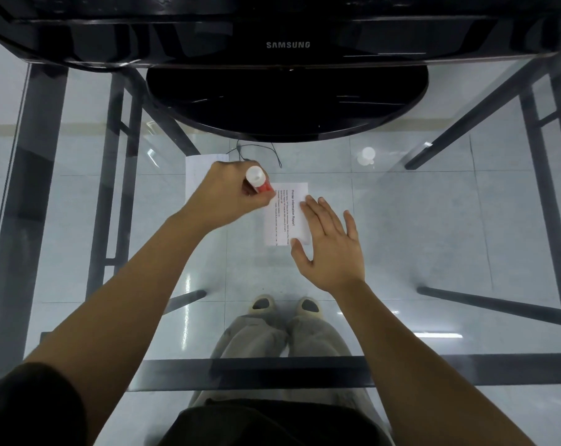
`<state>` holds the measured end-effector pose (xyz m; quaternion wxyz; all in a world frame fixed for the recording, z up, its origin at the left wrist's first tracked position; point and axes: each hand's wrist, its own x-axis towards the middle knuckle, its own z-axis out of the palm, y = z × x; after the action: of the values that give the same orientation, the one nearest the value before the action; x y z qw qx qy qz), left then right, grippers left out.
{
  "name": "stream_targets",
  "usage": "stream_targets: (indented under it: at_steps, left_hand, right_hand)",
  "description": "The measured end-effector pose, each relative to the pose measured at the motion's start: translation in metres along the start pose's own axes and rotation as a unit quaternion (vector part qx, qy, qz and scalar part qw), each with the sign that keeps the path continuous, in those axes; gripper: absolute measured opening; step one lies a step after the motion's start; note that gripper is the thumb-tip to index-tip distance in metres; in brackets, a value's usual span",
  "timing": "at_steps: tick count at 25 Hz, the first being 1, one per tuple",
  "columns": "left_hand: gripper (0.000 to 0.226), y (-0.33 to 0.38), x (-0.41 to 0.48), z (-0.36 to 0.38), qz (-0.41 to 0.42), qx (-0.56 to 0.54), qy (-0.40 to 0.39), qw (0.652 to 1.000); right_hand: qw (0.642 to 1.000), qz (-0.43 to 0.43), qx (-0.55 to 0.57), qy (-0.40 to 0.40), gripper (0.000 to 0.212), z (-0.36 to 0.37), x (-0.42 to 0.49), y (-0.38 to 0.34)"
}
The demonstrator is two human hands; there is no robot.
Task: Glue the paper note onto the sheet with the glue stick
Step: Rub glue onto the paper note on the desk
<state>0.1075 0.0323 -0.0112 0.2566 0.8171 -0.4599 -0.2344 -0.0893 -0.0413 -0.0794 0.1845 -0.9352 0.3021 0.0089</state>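
Note:
My left hand [232,196] is shut on a red glue stick [259,181] with a white end, held upright with its lower end at the left edge of a printed paper [287,204]. That paper lies on the glass table, with black text running sideways. My right hand [329,243] rests flat and open on the paper's right side, fingers spread. A second white sheet [197,170] lies to the left, mostly hidden behind my left hand. Which paper is the note I cannot tell.
The table top [433,220] is clear glass on a dark metal frame [31,188]. A black Samsung monitor stand [287,101] fills the far middle, with a thin cable [272,152] below it. A small white cap [367,155] sits to the right.

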Motion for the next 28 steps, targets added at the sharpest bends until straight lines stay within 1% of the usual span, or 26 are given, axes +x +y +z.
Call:
stream_targets:
  at_steps: [2, 3, 6, 8, 9, 12, 13, 14, 17, 18, 22, 23, 26, 27, 28]
  left_hand:
    - [0.018, 0.001, 0.001, 0.002, 0.002, -0.002, 0.028, 1.0]
    - [0.018, 0.004, -0.002, 0.005, 0.012, -0.017, 0.023, 1.0]
    - [0.017, 0.013, -0.009, 0.014, 0.042, -0.042, -0.033, 0.998]
    - [0.018, 0.012, -0.005, 0.013, 0.037, -0.032, -0.052, 0.997]
    - [0.018, 0.009, -0.001, 0.011, 0.029, -0.024, -0.043, 0.998]
    - [0.019, 0.002, 0.012, 0.001, 0.015, 0.003, 0.031, 0.999]
    - [0.019, 0.002, 0.013, 0.0, 0.013, 0.003, 0.041, 0.999]
    - [0.019, 0.004, 0.013, 0.001, 0.014, -0.007, 0.032, 0.999]
    - [0.019, 0.011, 0.009, 0.011, 0.029, -0.015, -0.04, 0.999]
    - [0.02, 0.011, 0.01, 0.011, 0.028, -0.014, -0.044, 0.999]
    - [0.022, 0.006, 0.02, 0.005, 0.011, 0.014, 0.022, 1.0]
    - [0.021, 0.007, 0.021, 0.006, 0.015, 0.008, 0.014, 1.0]
    - [0.018, 0.013, 0.02, 0.011, 0.046, -0.006, -0.055, 0.997]
    - [0.018, 0.013, 0.021, 0.011, 0.046, 0.0, -0.058, 0.997]
    - [0.018, 0.012, 0.023, 0.009, 0.042, 0.002, -0.043, 0.998]
  right_hand:
    - [1.0, 0.0, 0.001, 0.001, 0.067, 0.0, 0.0, 0.0]
    - [1.0, 0.0, 0.003, 0.003, 0.066, 0.0, 0.0, 0.0]
    - [1.0, -0.002, 0.006, 0.01, 0.065, 0.0, -0.001, 0.0]
    - [1.0, -0.004, 0.006, 0.012, 0.065, 0.0, -0.001, 0.0]
    - [1.0, -0.004, 0.006, 0.014, 0.065, 0.0, 0.0, 0.0]
    - [1.0, -0.001, 0.004, 0.013, 0.066, 0.001, 0.0, 0.001]
    - [1.0, -0.001, 0.003, 0.014, 0.066, 0.002, -0.001, 0.001]
    - [1.0, -0.002, 0.003, 0.017, 0.065, 0.002, -0.001, 0.001]
    - [0.999, -0.004, 0.014, 0.028, 0.061, 0.002, -0.001, 0.0]
    - [0.999, -0.004, 0.017, 0.031, 0.059, 0.002, -0.001, 0.0]
    - [0.999, -0.005, 0.014, 0.039, 0.054, 0.003, -0.001, 0.0]
    - [0.999, -0.006, 0.014, 0.039, 0.054, 0.003, -0.001, 0.001]
    - [0.999, -0.007, 0.016, 0.039, 0.054, 0.003, -0.002, 0.0]
    - [0.999, -0.007, 0.017, 0.038, 0.054, 0.003, -0.001, 0.0]
    - [0.999, -0.007, 0.017, 0.037, 0.054, 0.003, -0.001, 0.0]
